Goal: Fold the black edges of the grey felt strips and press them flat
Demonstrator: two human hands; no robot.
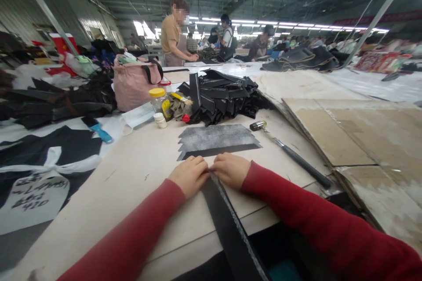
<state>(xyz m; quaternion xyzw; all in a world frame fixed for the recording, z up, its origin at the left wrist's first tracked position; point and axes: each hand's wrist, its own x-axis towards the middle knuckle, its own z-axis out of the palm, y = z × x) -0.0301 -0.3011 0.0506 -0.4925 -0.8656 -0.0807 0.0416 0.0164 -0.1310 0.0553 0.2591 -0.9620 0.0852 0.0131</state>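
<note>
A long black strip (pixel 221 219) with a rough whitish line along its right edge runs from the table toward my body. My left hand (pixel 190 176) has its fingers closed on the strip's far end. Beside it, my right hand (pixel 230 169) pinches the same end from the other side, the fingertips of both almost meeting. Just beyond my hands lies a stack of dark pieces (pixel 217 137) with greyish, whitened faces and notched left ends. To the right of that stack rests a hammer (pixel 296 158) with a black handle.
Behind the stack is a heap of black strips (pixel 224 94). A yellow-lidded jar (pixel 158 102), a small white bottle (pixel 160 120) and a pink bag (pixel 133 81) stand left of it. Cardboard sheets (pixel 343 127) lie right; a blue-handled tool (pixel 100 131) lies left. Co-workers stand farther back.
</note>
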